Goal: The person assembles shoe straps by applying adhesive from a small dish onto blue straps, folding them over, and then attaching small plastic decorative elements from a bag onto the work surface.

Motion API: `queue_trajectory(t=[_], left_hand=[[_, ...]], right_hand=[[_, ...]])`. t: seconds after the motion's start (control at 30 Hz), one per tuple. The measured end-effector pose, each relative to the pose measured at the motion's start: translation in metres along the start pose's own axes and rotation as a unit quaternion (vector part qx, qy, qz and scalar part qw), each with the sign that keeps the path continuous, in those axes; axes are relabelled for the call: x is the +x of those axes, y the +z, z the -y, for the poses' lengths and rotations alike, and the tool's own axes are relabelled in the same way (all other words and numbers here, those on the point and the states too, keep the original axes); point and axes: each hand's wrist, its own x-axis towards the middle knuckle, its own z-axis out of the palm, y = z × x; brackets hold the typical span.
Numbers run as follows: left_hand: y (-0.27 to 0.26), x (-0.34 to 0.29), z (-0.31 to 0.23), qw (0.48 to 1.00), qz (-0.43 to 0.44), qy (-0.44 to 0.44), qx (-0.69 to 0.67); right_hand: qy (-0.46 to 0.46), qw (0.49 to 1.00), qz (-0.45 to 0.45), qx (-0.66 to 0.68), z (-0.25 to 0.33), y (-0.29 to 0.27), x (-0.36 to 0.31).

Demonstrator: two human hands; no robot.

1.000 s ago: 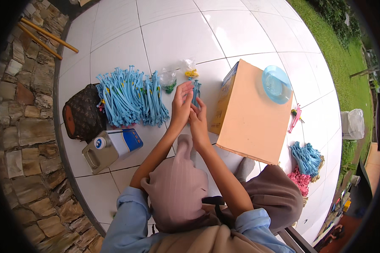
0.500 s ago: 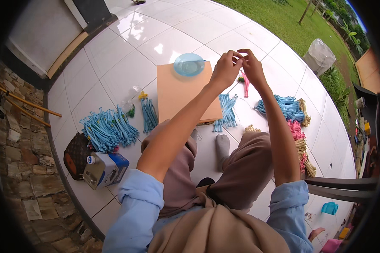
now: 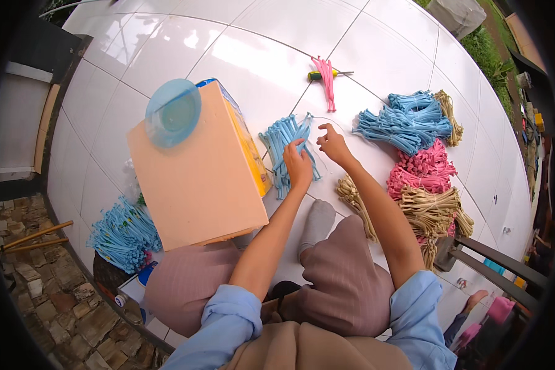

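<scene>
Left hand (image 3: pixel 298 165), grip unclear, is laid on seemingly untied blue strips (image 3: pixel 277 139) right of the box (image 3: pixel 197 179); farther right, bundles (image 3: pixel 422 176) are already stacked.

Blue sleeves (image 3: pixel 233 313) are rolled; trousers (image 3: pixel 351 277) are mauve, seemingly pinstriped.

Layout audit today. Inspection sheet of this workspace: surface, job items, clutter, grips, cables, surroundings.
Surface: glossy white tiled floor, bright reflections.
Job items: loose pile of light-blue flat strips.
Clutter: peach-topped cardboard box bearing translucent blue plastic bowl; loose pink strips over yellow-and-black screwdriver-like tool; bundled blue strips, bundled pink strips, bundled beige strips at right.
Grips: left grip at the light-blue pile, hold unclear; right grip beside it, fingers apart, nothing clearly held.
Cables: nothing seen, save a thin curved strand, material unclear.
Surroundings: brown stonework lower left, green grass upper right, another person's foot lower right.
</scene>
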Motion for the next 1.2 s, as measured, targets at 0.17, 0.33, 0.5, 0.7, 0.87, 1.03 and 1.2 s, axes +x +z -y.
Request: queue_trajectory(t=[0.17,0.33,0.5,0.7,0.87,1.03,1.2], left_hand=[[0.010,0.013,0.039,0.979,-0.087,0.080,0.167],[0.019,0.011,0.017,0.982,-0.038,-0.061,0.175],[0.006,0.005,-0.009,0.995,-0.087,0.005,-0.047],[-0.041,-0.011,-0.114,0.969,-0.064,0.072,-0.226],[-0.116,-0.029,-0.229,0.897,-0.012,0.145,-0.417],[-0.190,-0.047,-0.299,0.901,0.003,0.224,-0.371],[-0.258,-0.045,-0.307,0.877,0.075,0.211,-0.426]], right_hand=[[0.023,0.991,-0.053,0.119,-0.001,0.062,0.011],[0.001,0.977,-0.175,0.123,0.004,0.068,0.008],[-0.024,0.947,-0.164,0.275,0.058,0.039,-0.023],[-0.188,0.909,-0.173,0.330,0.128,-0.027,-0.084],[-0.286,0.891,-0.104,0.337,0.215,-0.085,-0.142],[-0.351,0.903,-0.127,0.213,0.295,-0.106,-0.195],[-0.348,0.897,-0.116,0.246,0.342,-0.094,-0.220]])
